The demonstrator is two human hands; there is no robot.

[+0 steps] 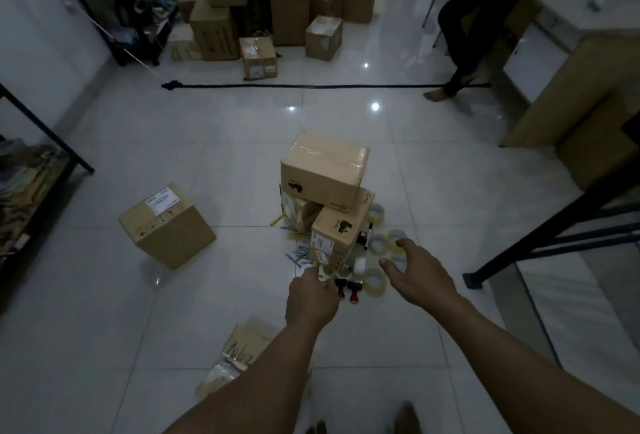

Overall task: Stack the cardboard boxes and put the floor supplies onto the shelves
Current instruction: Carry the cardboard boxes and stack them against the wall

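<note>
Cardboard boxes (323,170), three stacked on the floor (207,295); a lone box (166,225) apart, left. Tape rolls (374,283) beside the stack. Right hand (419,274) over rolls, grip released. Left hand (311,298) curled at pale item (323,270); cannot tell its grip.

tan boxes (325,170), white floor tiles (221,142)

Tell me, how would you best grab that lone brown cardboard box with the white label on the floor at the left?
Probably two-handed, palms on opposite side walls of the brown cardboard box, reaching down from above. It stands apart on the white tiled floor, all sides free, with no handles showing.
</note>
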